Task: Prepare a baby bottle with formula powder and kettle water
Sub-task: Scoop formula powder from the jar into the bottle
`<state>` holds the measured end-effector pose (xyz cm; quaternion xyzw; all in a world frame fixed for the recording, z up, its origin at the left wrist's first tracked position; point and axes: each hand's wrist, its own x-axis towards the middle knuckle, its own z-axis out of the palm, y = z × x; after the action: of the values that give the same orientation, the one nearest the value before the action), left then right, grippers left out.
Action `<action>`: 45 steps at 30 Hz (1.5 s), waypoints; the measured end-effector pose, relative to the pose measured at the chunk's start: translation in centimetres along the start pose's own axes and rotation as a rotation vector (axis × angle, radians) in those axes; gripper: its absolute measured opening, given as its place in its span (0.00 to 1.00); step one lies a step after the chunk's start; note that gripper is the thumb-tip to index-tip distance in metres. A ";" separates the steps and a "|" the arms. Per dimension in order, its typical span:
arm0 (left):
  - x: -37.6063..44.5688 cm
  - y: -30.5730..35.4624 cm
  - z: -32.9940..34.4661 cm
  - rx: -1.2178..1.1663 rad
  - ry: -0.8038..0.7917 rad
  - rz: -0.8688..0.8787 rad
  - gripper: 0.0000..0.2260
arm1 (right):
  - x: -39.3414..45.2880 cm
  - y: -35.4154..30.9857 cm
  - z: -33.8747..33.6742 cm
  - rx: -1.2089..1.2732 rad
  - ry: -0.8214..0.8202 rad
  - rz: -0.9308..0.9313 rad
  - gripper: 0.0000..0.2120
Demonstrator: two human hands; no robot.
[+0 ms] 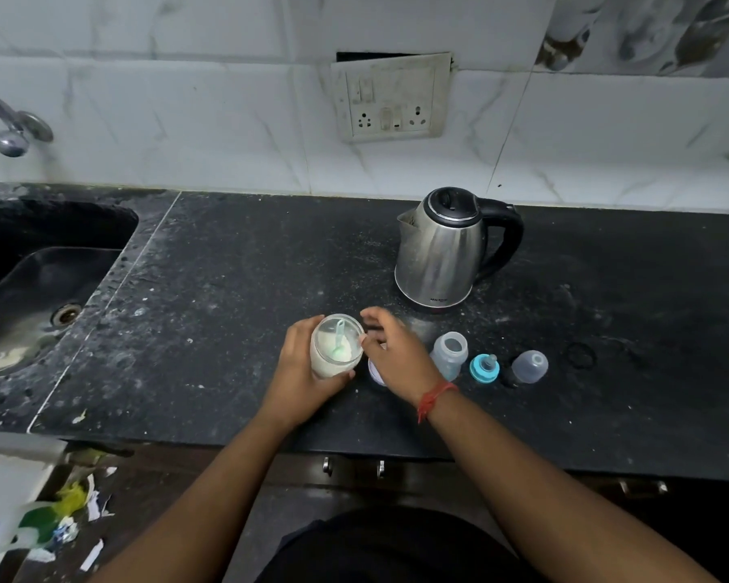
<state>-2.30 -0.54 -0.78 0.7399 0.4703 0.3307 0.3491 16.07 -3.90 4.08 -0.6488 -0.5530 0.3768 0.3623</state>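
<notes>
My left hand [302,372] grips a clear jar of white formula powder [335,347], open at the top, with a pale green scoop [338,340] lying inside. My right hand [390,349] hovers at the jar's right rim, fingers spread and holding nothing. Partly hidden under it lies the jar's lid [375,374]. To the right stand the open baby bottle [450,354], the blue ring with teat [485,367] and the clear cap [530,366]. A steel kettle [442,250] with a black handle stands behind, lid closed.
A black sink [39,288] with a tap [11,128] is at the left. A wall socket panel [390,98] sits above the black counter [228,288]. Cabinet handles [354,467] lie below the counter edge; torn paper litter [76,519] is on the floor at lower left.
</notes>
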 end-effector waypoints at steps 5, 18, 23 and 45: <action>0.6 1.8 0.9 0.065 -0.001 0.113 0.39 | 0.0 -0.4 -2.6 -0.418 0.048 -0.384 0.11; 1.5 5.0 3.3 0.102 0.046 0.199 0.40 | 0.1 -3.1 -5.7 -1.068 -0.027 -0.202 0.11; 1.2 5.8 4.3 0.098 0.028 0.207 0.39 | 0.0 -3.5 -6.5 -1.157 -0.109 -0.131 0.14; 1.1 7.5 4.7 0.108 0.040 0.197 0.40 | -1.1 -2.8 -8.0 -1.051 0.085 -0.360 0.07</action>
<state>5.41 -2.83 3.10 0.7936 0.4191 0.3524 0.2651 21.83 -5.09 10.34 -0.6520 -0.7536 -0.0440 0.0706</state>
